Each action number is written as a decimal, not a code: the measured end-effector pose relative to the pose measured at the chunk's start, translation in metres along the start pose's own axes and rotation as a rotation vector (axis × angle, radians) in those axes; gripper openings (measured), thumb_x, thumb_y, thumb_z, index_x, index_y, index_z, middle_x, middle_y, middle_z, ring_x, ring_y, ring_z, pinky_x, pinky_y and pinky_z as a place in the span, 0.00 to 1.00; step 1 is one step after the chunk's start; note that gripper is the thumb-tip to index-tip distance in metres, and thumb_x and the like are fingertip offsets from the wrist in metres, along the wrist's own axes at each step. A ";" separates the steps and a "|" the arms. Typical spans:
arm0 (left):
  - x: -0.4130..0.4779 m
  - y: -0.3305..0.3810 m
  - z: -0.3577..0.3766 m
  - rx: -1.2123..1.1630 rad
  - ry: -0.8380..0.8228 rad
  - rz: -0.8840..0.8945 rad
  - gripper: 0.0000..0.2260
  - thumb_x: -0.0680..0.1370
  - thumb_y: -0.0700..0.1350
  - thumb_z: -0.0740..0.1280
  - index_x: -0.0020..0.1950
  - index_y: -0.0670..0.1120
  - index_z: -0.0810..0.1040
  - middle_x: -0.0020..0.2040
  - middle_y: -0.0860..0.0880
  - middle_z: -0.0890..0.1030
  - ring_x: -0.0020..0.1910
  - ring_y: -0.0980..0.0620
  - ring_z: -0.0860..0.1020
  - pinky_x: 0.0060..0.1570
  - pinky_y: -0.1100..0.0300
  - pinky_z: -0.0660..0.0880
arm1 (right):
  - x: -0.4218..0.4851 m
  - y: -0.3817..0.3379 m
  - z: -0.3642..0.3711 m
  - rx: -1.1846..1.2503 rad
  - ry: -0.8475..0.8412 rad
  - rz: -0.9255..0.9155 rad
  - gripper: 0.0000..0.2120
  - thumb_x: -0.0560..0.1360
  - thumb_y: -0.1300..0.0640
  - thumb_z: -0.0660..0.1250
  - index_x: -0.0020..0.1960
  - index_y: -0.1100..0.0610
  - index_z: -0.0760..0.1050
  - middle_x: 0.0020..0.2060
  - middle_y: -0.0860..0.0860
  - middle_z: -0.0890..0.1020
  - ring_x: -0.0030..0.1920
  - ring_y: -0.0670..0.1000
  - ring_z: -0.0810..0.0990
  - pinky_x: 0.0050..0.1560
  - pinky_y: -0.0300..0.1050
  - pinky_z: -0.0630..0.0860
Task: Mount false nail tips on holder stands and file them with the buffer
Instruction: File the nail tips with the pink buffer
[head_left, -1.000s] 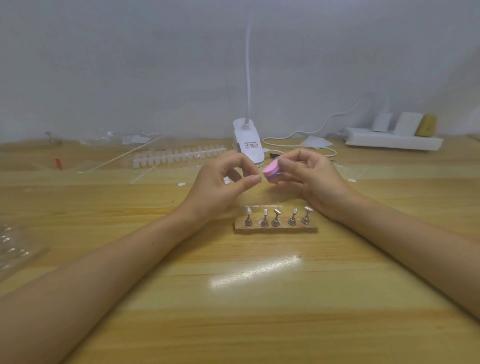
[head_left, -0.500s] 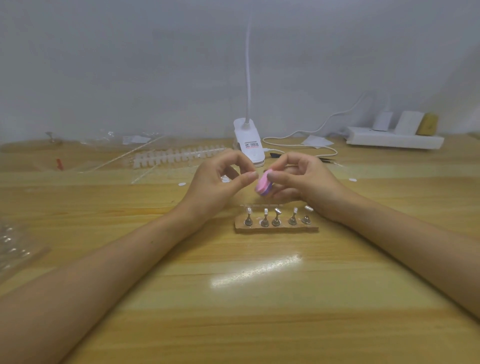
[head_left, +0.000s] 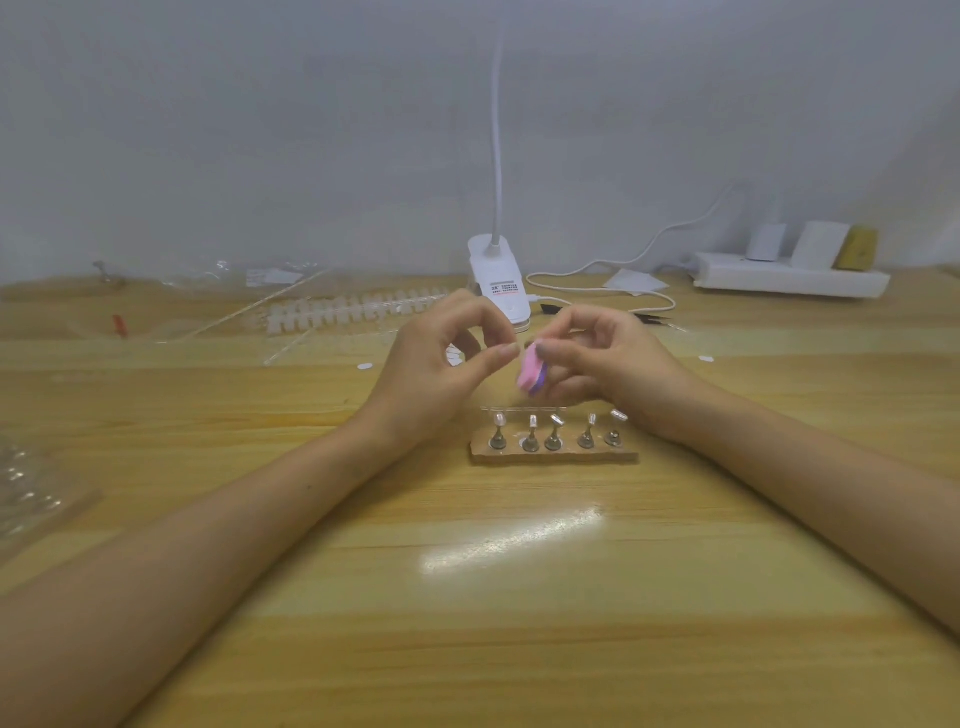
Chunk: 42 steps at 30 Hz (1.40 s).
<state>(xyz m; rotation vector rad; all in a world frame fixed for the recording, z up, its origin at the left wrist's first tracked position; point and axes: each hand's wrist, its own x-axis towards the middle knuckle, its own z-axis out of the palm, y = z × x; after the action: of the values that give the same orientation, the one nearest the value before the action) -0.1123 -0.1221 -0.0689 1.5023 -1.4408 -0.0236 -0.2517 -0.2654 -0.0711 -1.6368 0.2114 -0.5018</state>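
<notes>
Nearest to us, both forearms reach across the bare wooden table (head_left: 519, 623), with a crumpled clear plastic packet (head_left: 31, 488) lying at the left edge. Between the wrists sits the holder base (head_left: 553, 456), a low brown strip carrying five small metal stands (head_left: 530, 441) in a row. Each seems to be topped with a pale nail tip (head_left: 501, 418), some leaning rather than upright.

Just above and behind the row, our hands meet in the air. The right hand (head_left: 608, 364) grasps the pink and purple buffer (head_left: 531, 375) between thumb and fingers, its face turned toward the left hand (head_left: 431, 374). The left thumb and forefinger are pinched together right beside the buffer. They may be holding a loose tip, but it is too small and blurred, so we cannot tell whether they hold anything.

The risks we judge from here are small but real. A clear tip pinched that lightly could spring away under the buffer's stroke and vanish against the pale wood. Our right wrist hangs close over the right end of the row, so a careless drop of the hand could knock a stand askew or flick a mounted tip off.

Farther back lie a white strip of spare tips (head_left: 358, 312), a clip lamp (head_left: 498, 283) with its cable, and a white power strip (head_left: 789, 278) against the wall.
</notes>
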 end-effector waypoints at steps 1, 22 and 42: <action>0.000 0.000 0.000 0.006 -0.013 0.009 0.06 0.76 0.37 0.71 0.41 0.45 0.78 0.43 0.46 0.79 0.41 0.61 0.76 0.42 0.72 0.69 | 0.000 0.000 0.001 -0.030 -0.030 0.000 0.07 0.72 0.53 0.73 0.44 0.57 0.78 0.41 0.58 0.87 0.39 0.53 0.87 0.37 0.40 0.81; 0.002 -0.005 0.000 -0.123 -0.043 -0.075 0.07 0.77 0.37 0.70 0.42 0.47 0.78 0.44 0.46 0.80 0.41 0.58 0.76 0.45 0.65 0.72 | 0.001 0.000 -0.001 0.032 0.023 0.012 0.08 0.72 0.55 0.72 0.45 0.58 0.77 0.42 0.60 0.86 0.40 0.53 0.86 0.39 0.42 0.82; 0.002 -0.008 0.001 -0.081 -0.018 -0.127 0.06 0.76 0.40 0.72 0.41 0.48 0.80 0.45 0.44 0.80 0.41 0.56 0.77 0.46 0.68 0.73 | 0.003 0.000 -0.002 0.082 0.091 0.009 0.10 0.71 0.56 0.71 0.48 0.61 0.74 0.44 0.60 0.87 0.44 0.56 0.87 0.42 0.44 0.83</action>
<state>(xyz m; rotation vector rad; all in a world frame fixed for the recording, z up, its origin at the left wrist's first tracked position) -0.1068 -0.1261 -0.0736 1.5284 -1.3408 -0.1710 -0.2504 -0.2686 -0.0708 -1.5339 0.2619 -0.5715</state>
